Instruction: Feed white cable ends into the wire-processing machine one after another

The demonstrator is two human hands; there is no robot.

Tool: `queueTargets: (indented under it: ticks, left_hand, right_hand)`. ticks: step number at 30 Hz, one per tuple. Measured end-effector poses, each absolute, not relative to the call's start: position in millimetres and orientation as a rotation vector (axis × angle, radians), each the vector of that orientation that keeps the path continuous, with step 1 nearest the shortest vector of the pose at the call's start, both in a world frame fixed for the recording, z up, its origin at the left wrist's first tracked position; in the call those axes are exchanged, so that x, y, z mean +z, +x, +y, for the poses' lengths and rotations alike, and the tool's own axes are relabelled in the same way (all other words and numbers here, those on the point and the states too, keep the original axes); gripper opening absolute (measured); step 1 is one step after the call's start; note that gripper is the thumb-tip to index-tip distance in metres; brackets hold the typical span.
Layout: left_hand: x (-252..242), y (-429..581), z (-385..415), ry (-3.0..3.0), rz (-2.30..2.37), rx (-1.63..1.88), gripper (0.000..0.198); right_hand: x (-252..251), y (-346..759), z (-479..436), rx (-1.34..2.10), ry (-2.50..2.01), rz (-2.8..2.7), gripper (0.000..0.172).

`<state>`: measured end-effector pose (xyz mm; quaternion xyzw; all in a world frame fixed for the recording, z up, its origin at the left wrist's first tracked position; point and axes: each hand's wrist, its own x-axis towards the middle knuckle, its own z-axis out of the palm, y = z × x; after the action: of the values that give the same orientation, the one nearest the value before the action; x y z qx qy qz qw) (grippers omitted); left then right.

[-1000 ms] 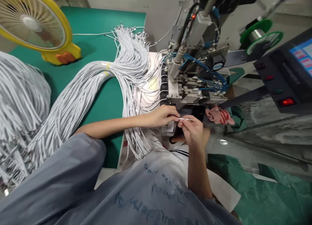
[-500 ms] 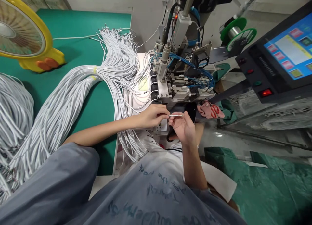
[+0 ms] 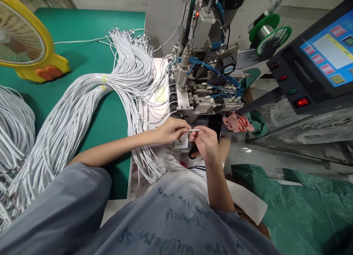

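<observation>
In front of my body, my left hand [image 3: 174, 131] pinches a thin white cable [image 3: 195, 130] between thumb and fingertips, its end pointing to the right. My right hand [image 3: 206, 141] has its thumb and fingers curled in on that end, palm turned partly up. Most of the cable is hidden behind my left hand. To the left, a large bundle of white cables [image 3: 91, 91] bound with yellow tape lies across the green table mat [image 3: 91, 21].
A machine with metal cylinders and blue air hoses [image 3: 184, 76] stands just beyond my hands. A control screen [image 3: 329, 52] and a wire spool [image 3: 266, 31] are at right. At left are a yellow fan [image 3: 52, 45] and another cable bundle [image 3: 16, 119]. Red-handled scissors [image 3: 243, 123] rest on pink cloth.
My right hand's thumb and fingers have closed in from a looser, more spread pose onto the cable end. My left hand keeps its pinch, and the view has shifted slightly.
</observation>
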<state>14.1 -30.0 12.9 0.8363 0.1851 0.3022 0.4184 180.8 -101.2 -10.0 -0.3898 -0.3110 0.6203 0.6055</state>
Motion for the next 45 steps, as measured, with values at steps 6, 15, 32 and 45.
queueTargets:
  ticks: [6,15,32,45]
  left_hand:
    - [14.8,13.5,-29.9,2.08,0.47,0.708,0.023]
    - [14.0,12.3,-30.8,2.26,0.464,0.726,0.024]
    - [5.1,8.8,-22.7,2.711,0.419,0.736,0.026]
    - [10.0,15.2,-30.6,2.194,0.501,0.849,0.017]
  right_hand:
    - [-14.3,181.9,-98.8,1.346,-0.983,-0.786,0.025]
    - [3.3,178.8,-102.1,0.753,-1.337,-1.146,0.011]
    - [1.6,174.3,-104.4,0.492,-1.484,-1.414,0.023]
    - [-11.4,157.8,-102.7,0.625,-1.358,-1.068,0.02]
